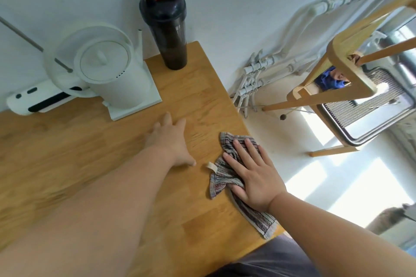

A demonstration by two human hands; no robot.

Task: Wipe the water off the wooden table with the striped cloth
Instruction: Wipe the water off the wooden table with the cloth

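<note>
Fingers (247, 148) of the right hand (252, 173) are lying straight and slightly spread, the palm pressing flat on the striped cloth (219, 181), which is lying crumpled on the wooden table (101, 164) close to the table's right edge. One end of the cloth is trailing toward the table's near edge, and a small pale tag (211, 167) is sticking out on the side facing the table's middle. The hand is pressing rather than gripping. The left hand (170, 141) is resting palm down on bare wood nearer the table's middle, just apart from the cloth, fingers straight and relaxed, holding nothing. Toward the table's far edge a white kettle (105, 67) is standing on its square base, a black shaker bottle (167, 29) with an orange lid is standing at the table's far-right corner, and a white device (33, 99) is lying at the table's far left. Beyond the table's right edge a wooden chair (351, 69) is standing on the floor. Blur is smearing the table's left part, and whether water is lying on the wood cannot be told
</note>
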